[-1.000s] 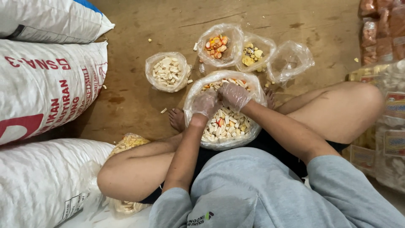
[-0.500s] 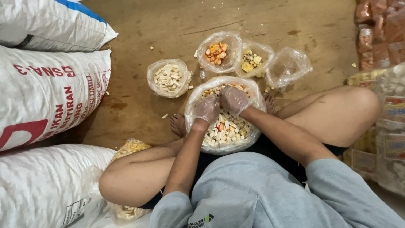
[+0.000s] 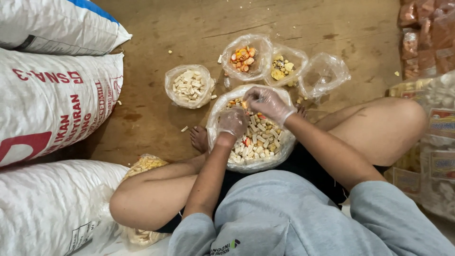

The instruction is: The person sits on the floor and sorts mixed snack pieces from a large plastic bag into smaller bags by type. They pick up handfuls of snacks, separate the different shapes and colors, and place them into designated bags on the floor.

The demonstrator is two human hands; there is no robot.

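Both gloved hands in the big bag of mixed crackers

Your right hand pinches a piece at the bag's far rim, nearest the orange-cracker bag; your left hand rests curled, mid-bag.

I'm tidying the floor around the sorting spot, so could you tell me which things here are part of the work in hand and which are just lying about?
In use:
- left hand and right hand, in the big bag of mixed pieces
- bag of pale sticks
- bag of orange pieces
- bag of yellow pieces
- empty clear bag

Lying about:
- white sacks
- packaged goods
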